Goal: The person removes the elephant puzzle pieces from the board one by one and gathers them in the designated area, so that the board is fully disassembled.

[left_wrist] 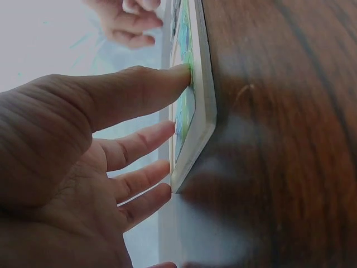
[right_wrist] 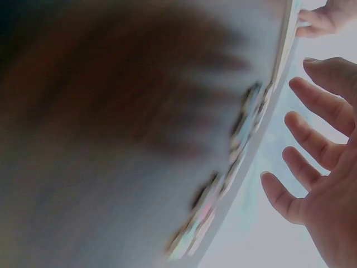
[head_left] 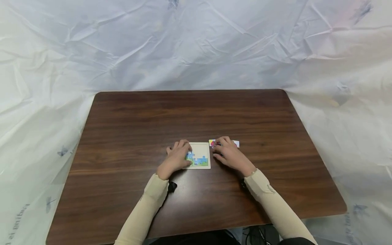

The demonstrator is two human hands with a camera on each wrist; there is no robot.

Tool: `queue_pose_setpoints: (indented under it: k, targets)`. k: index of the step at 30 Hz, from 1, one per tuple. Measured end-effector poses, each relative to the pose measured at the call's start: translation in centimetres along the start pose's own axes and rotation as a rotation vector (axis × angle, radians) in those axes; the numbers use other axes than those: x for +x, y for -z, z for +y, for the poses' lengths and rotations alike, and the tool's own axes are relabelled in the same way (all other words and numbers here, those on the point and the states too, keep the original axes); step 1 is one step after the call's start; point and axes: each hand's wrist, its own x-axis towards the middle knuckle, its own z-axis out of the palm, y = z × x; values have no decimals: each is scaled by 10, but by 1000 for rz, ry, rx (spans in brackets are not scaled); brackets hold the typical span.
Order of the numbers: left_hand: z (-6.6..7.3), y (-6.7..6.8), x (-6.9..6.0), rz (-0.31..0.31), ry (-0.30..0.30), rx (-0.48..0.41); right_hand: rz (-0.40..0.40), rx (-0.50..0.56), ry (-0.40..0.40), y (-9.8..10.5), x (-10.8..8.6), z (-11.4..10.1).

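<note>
A square jigsaw board [head_left: 200, 148] with a pale frame lies flat on the table. Joined blue and green jigsaw pieces [head_left: 200, 161] fill its lower and left parts; the upper right shows bare backing. My left hand [head_left: 177, 157] rests on the board's left side, and in the left wrist view its straight thumb [left_wrist: 139, 92] presses the printed face. My right hand [head_left: 229, 154] hovers right of the board, fingers spread and slightly bent, holding nothing. Beneath and beyond it lie colourful loose jigsaw pieces [head_left: 235, 144], partly hidden by the fingers; the right wrist view shows these pieces [right_wrist: 195, 223] blurred.
The dark brown wooden table [head_left: 137, 122] has rounded corners, and its front edge runs under both forearms. White plastic sheeting [head_left: 183, 44] hangs behind and at the sides. Black cables [head_left: 261, 234] show below the front edge.
</note>
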Motion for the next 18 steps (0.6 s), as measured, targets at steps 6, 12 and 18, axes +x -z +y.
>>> queue_pose_setpoints:
  k: [6,12,18]
  targets:
    - [0,0,-1,9,23,17,-32,-9,58,-7,24,-15]
    - [0,0,-1,4,33,28,-53,-25,101,-15,44,-28]
    - [0,-1,2,4,40,29,-67,-53,142,-22,57,-39]
